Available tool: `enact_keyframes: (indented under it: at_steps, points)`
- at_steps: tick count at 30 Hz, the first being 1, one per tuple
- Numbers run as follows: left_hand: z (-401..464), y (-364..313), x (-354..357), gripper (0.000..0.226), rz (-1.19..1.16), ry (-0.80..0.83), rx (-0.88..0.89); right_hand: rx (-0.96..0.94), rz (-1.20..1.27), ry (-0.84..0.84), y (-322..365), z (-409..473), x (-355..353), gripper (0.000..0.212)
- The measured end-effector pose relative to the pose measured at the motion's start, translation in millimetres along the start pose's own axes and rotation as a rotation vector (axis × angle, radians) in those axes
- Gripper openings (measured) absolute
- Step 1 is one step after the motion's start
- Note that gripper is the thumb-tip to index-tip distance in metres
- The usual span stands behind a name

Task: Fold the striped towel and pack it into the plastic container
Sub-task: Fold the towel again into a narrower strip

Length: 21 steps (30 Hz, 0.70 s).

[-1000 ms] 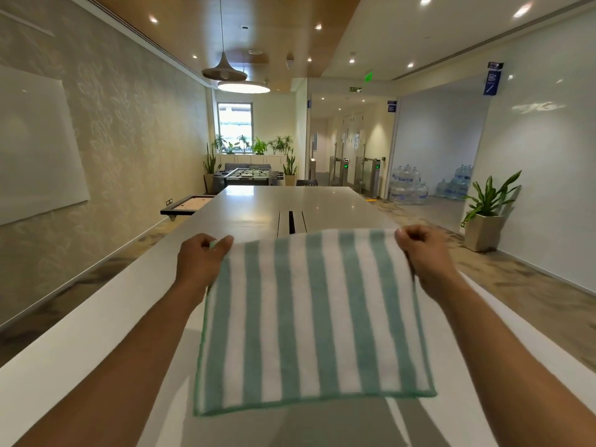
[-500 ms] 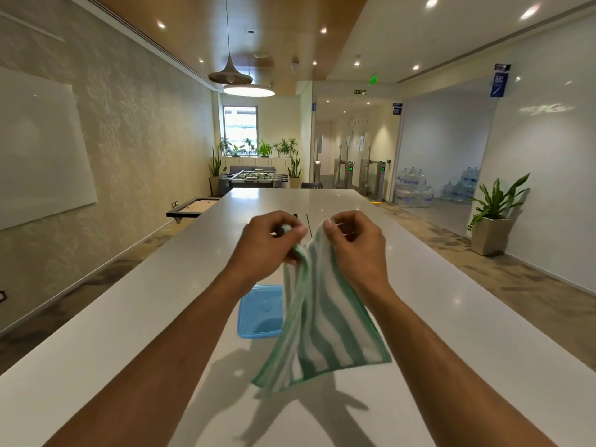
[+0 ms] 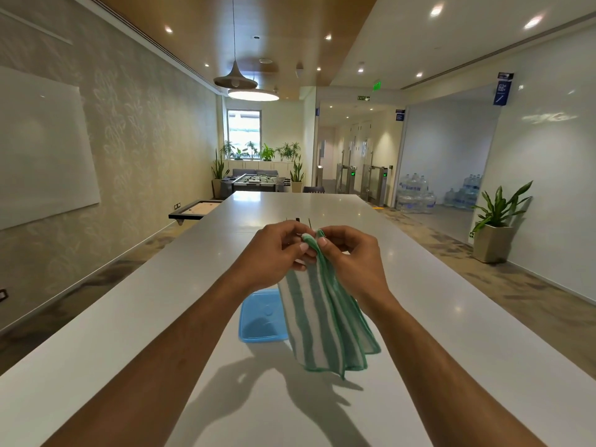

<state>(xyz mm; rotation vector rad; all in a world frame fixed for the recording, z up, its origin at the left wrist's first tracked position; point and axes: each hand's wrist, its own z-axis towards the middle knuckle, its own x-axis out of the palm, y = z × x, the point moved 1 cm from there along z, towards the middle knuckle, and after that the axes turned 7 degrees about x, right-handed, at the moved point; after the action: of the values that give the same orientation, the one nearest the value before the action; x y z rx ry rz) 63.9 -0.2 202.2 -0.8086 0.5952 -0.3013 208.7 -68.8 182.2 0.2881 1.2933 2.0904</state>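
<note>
A green-and-white striped towel [image 3: 322,321] hangs folded in half in the air over the long white table [image 3: 451,333]. My left hand [image 3: 274,253] and my right hand [image 3: 351,256] meet at its top, each pinching the upper corners together. Below and behind the towel a shallow blue plastic container [image 3: 258,317] sits on the table, its right part hidden by the cloth.
The table runs far ahead, with a dark cable slot [image 3: 298,220] in its middle. A potted plant [image 3: 493,227] stands on the floor to the right, water bottles [image 3: 416,195] behind it, a low board table [image 3: 195,209] to the left.
My hands came together from a wide spread, folding the flat towel in half. The blue container, hidden before, is now exposed. The towel hangs straighter than half a second ago.
</note>
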Motion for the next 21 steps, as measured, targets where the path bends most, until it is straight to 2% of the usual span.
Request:
enact_keyframes:
  at_steps: [8,14,19,21]
  points:
    - [1.8,-0.8,4.6,0.003,0.055,-0.099,0.039,-0.033,-0.039,0.025,1.4,0.6,1.4,0.016]
    - [2.0,-4.3,5.2,0.008,0.064,-0.108,0.049,-0.004,-0.002,0.01,3.0,0.2,0.9,0.013]
    - [-0.6,-3.8,3.9,0.007,0.125,-0.165,0.086,-0.023,-0.007,0.096,4.4,-0.8,0.9,0.015]
    - [-0.9,-3.2,2.9,0.009,0.143,-0.179,0.089,-0.03,-0.007,0.159,5.1,-2.5,0.6,0.023]
